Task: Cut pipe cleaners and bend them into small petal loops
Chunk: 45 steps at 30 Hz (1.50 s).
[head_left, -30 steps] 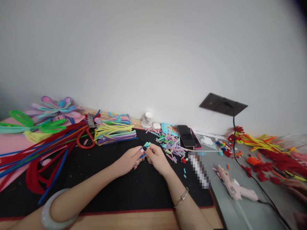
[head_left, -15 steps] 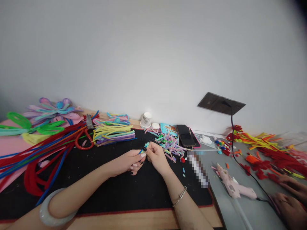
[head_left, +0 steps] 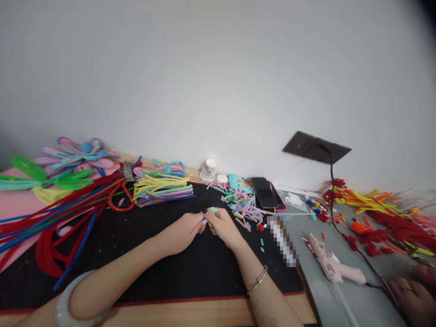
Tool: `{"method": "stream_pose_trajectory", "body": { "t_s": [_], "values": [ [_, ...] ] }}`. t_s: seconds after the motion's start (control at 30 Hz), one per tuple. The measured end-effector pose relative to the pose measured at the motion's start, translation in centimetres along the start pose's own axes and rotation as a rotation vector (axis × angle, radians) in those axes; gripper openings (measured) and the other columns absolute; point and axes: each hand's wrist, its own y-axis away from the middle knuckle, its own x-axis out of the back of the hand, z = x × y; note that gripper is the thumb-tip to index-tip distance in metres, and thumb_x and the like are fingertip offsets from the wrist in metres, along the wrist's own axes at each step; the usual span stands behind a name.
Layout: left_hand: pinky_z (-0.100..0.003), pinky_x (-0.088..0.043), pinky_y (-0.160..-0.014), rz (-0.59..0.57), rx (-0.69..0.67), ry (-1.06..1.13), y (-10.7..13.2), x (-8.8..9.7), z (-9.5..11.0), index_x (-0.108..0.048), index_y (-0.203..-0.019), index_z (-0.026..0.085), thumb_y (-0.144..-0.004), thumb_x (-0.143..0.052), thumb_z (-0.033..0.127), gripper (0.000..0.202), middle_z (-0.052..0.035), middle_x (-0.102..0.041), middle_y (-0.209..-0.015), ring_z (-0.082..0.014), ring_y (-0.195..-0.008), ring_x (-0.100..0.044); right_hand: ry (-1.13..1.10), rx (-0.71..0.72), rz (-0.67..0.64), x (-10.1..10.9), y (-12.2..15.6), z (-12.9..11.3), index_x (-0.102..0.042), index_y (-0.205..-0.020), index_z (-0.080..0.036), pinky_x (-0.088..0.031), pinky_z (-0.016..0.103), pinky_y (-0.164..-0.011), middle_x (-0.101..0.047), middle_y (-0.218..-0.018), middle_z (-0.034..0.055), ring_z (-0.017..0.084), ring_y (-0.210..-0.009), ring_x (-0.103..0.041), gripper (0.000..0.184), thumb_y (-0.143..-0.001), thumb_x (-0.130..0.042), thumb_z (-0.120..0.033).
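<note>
My left hand (head_left: 185, 229) and my right hand (head_left: 223, 225) meet over the black mat (head_left: 153, 268), fingertips pinched together on a small blue and teal pipe-cleaner piece (head_left: 208, 212). Most of that piece is hidden between the fingers. A pale bangle (head_left: 68, 302) sits on my left forearm and a thin metal bracelet (head_left: 258, 280) on my right wrist. A heap of short cut pipe-cleaner bits (head_left: 243, 203) lies just right of my hands.
Long red and blue pipe cleaners (head_left: 51, 222) and red-handled scissors (head_left: 121, 197) lie left, a pastel bundle (head_left: 163, 188) behind. Two phones (head_left: 267, 194), a small cup (head_left: 209, 169), a pink glue gun (head_left: 332, 265) with cord, and another person's hand (head_left: 413, 299) are right.
My hands have closed tighter on the small piece, hiding more of it. The other person's hands at the right edge have shifted lower and back.
</note>
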Motion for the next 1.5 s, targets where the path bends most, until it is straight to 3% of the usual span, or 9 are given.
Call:
{"method": "stream_pose_trajectory", "body": {
  "t_s": [0.23,0.4,0.7,0.9,1.0,1.1,1.27,1.37,1.5],
  "values": [
    [-0.028,-0.035,-0.062,-0.054,-0.006,-0.365,0.1,-0.2,-0.1,-0.047,-0.079,0.018,-0.084,-0.031,0.013,0.018,-0.0055,-0.058,-0.075,-0.0180,-0.069,-0.054,-0.082,-0.060,0.045,-0.3,0.2,-0.7,-0.040,-0.056,-0.018,-0.013,0.020,-0.036,-0.029,-0.043,-0.0095,0.004,-0.037,-0.020,0.028,-0.080,-0.048,-0.030],
    [-0.027,-0.034,-0.062,-0.064,0.008,-0.336,0.1,0.2,0.6,-0.047,-0.076,0.018,-0.086,-0.030,0.015,0.019,-0.0046,-0.058,-0.073,-0.0172,-0.067,-0.053,-0.175,-0.054,0.054,-0.5,0.2,-0.8,-0.034,-0.056,-0.019,-0.012,0.019,-0.035,-0.029,-0.042,-0.0104,0.004,-0.034,-0.019,0.028,-0.078,-0.050,-0.027],
    [-0.021,-0.026,-0.048,-0.013,-0.027,0.287,0.1,0.3,1.1,-0.043,-0.066,0.018,-0.090,-0.032,0.033,0.031,0.0057,-0.038,-0.051,-0.0083,-0.047,-0.034,-0.310,0.036,0.058,-0.6,0.5,-1.5,-0.035,-0.061,-0.020,-0.013,0.019,-0.038,-0.028,-0.043,-0.0112,0.004,-0.036,-0.019,0.033,-0.077,-0.058,-0.037],
    [-0.017,-0.023,-0.036,-0.271,0.194,1.189,0.0,-0.7,1.2,-0.038,-0.069,0.020,-0.088,-0.038,0.044,0.031,0.0117,-0.024,-0.041,-0.0043,-0.031,-0.016,-0.265,0.168,0.103,-0.9,1.2,-2.0,-0.038,-0.062,-0.019,-0.018,0.021,-0.041,-0.028,-0.047,-0.0092,0.005,-0.041,-0.022,0.033,-0.081,-0.054,-0.041],
    [-0.016,-0.020,-0.034,-0.380,0.198,1.345,-0.2,-0.9,1.0,-0.036,-0.069,0.020,-0.089,-0.039,0.041,0.029,0.0120,-0.022,-0.042,-0.0041,-0.031,-0.010,-0.181,0.211,0.162,-0.8,1.2,-2.0,-0.041,-0.061,-0.018,-0.020,0.021,-0.042,-0.029,-0.048,-0.0078,0.006,-0.043,-0.024,0.034,-0.081,-0.054,-0.043],
    [-0.018,-0.022,-0.036,-0.256,0.176,1.127,-0.4,-0.8,0.8,-0.037,-0.069,0.020,-0.089,-0.034,0.044,0.031,0.0114,-0.023,-0.041,-0.0053,-0.031,-0.015,-0.223,0.195,0.177,-0.7,0.8,-1.6,-0.042,-0.063,-0.018,-0.020,0.020,-0.041,-0.031,-0.047,-0.0083,0.005,-0.041,-0.025,0.034,-0.080,-0.056,-0.044],
    [-0.022,-0.028,-0.051,0.125,-0.021,0.100,-0.1,0.3,0.3,-0.043,-0.066,0.018,-0.090,-0.032,0.029,0.029,0.0029,-0.042,-0.055,-0.0106,-0.051,-0.040,-0.369,-0.038,0.135,-0.5,0.2,-0.7,-0.043,-0.059,-0.018,-0.013,0.018,-0.034,-0.036,-0.040,-0.0078,0.004,-0.032,-0.022,0.041,-0.081,-0.050,-0.051],
    [-0.024,-0.031,-0.057,0.107,-0.068,-0.333,-0.1,0.8,0.0,-0.048,-0.073,0.018,-0.087,-0.032,0.019,0.022,-0.0015,-0.053,-0.066,-0.0145,-0.061,-0.049,-0.345,-0.127,0.106,-0.7,0.2,-0.7,-0.043,-0.053,-0.017,-0.010,0.019,-0.032,-0.034,-0.035,-0.0077,0.003,-0.029,-0.019,0.045,-0.080,-0.048,-0.052],
    [-0.026,-0.033,-0.059,0.041,-0.101,-0.528,-0.3,0.5,-0.4,-0.054,-0.087,0.018,-0.088,-0.032,0.018,0.022,-0.0061,-0.061,-0.076,-0.0182,-0.068,-0.055,-0.252,-0.104,0.115,-0.9,0.2,-0.7,-0.036,-0.050,-0.018,-0.009,0.019,-0.033,-0.026,-0.037,-0.0100,0.002,-0.032,-0.016,0.042,-0.079,-0.053,-0.044]
  ]
}}
